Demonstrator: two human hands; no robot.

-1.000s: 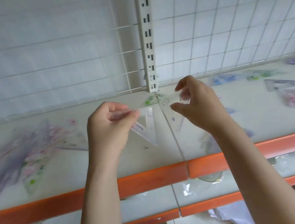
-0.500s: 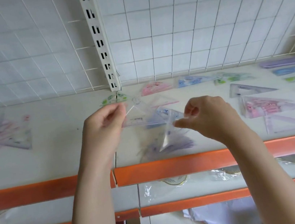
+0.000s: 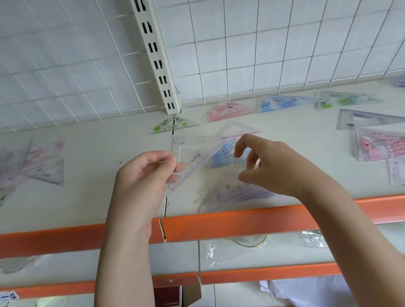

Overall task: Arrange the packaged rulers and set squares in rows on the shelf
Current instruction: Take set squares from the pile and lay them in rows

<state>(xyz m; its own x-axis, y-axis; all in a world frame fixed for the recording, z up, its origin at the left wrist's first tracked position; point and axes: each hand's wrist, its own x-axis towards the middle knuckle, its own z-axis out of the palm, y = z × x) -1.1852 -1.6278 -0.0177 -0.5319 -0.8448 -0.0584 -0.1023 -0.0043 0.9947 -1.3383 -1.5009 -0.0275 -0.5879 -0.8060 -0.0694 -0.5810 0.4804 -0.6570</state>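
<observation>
I see a white shelf board with an orange front lip, backed by a white wire grid panel and split by a white slotted upright that I take as my landmark. At the foot of the upright lies a green-printed packaged set square; to its right along the back run a pink packaged set square, a blue one and another green one. Far left of the upright sits a loose heap of pink and purple packaged rulers, blurred. In front of the upright, my left hand pinches a clear plastic set square by its corner, holding it above the board. My right hand hangs just beside it with fingers loosely curled, gripping nothing, over a purple packaged ruler bundle on the board. Lower orange-edged shelves sit beneath. A handwritten tag there, far left of the upright, reads "13-4"; print on the packages is too small to read.
</observation>
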